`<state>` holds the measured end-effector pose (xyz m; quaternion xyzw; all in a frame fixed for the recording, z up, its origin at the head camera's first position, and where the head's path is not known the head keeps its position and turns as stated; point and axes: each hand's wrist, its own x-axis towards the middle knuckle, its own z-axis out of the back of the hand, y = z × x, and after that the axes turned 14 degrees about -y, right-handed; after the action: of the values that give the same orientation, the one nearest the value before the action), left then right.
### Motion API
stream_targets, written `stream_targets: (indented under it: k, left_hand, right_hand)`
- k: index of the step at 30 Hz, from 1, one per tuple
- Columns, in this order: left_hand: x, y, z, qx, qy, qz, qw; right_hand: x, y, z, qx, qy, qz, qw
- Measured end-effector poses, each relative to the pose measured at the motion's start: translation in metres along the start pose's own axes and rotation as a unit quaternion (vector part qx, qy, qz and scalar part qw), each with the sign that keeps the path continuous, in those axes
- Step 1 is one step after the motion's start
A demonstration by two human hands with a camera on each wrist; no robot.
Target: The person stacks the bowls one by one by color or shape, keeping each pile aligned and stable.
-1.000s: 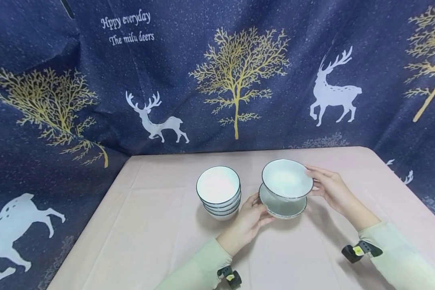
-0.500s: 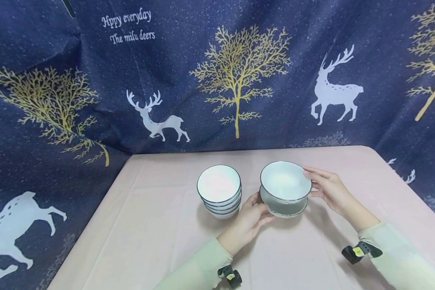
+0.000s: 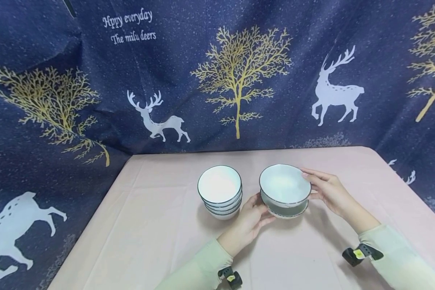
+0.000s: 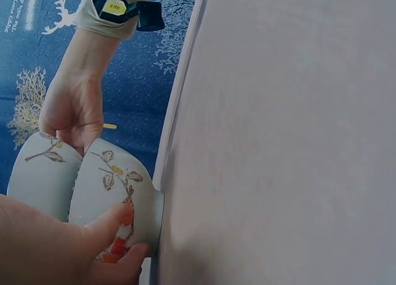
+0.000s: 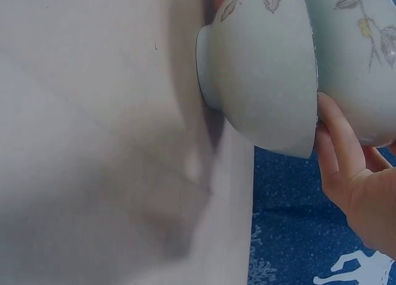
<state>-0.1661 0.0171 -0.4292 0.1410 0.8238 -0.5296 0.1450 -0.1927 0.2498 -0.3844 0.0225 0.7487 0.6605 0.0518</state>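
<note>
My right hand [image 3: 330, 191] pinches the rim of a white, dark-rimmed upper bowl [image 3: 285, 183] from the right. That bowl sits tilted, partly inside the mouth of a lower bowl [image 3: 288, 212]. Around the lower bowl's left side, my left hand [image 3: 249, 220] holds with thumb and fingers. Branches and orange-red flowers decorate the lower bowl [image 4: 111, 174] in the left wrist view. Its foot is at the tabletop in the right wrist view, where the lower bowl [image 5: 266, 75] shows its plain side. Most of the lower bowl's inside is hidden by the upper one.
Left of my left hand stands a stack of several matching bowls [image 3: 219, 184], close to the fingers. All rest on a table with a pale pink cloth [image 3: 148, 225]. Behind it hangs a dark blue curtain [image 3: 203, 121] with deer and trees.
The upper bowl has come down and slightly left with my right hand, covering more of the lower bowl. My left hand keeps its hold on the lower bowl.
</note>
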Motion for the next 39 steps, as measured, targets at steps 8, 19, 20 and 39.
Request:
stream_targets:
  k: [8,19,20,39]
  left_hand:
    - [-0.0018,0.0004,0.0009,0.001,0.008,-0.008,0.9999]
    - [-0.0012,0.0018,0.0007,-0.005,-0.004,-0.005,1.0]
    - [-0.0013,0.0017,0.0008,-0.004,-0.005,-0.005,1.0]
    - [-0.0029,0.0006,0.0011,0.003,0.01,-0.014,0.9999]
  right_hand:
    - [0.0007,-0.0031,-0.0001,-0.008,0.009,0.016,0.9998]
    - [0.0002,-0.0056,-0.0015,-0.047,0.002,0.008,0.9989]
    - [0.0,-0.0056,-0.0015,-0.051,0.0,0.007,0.9987]
    - [-0.0021,-0.0006,-0.006,-0.129,-0.024,0.018,0.9912]
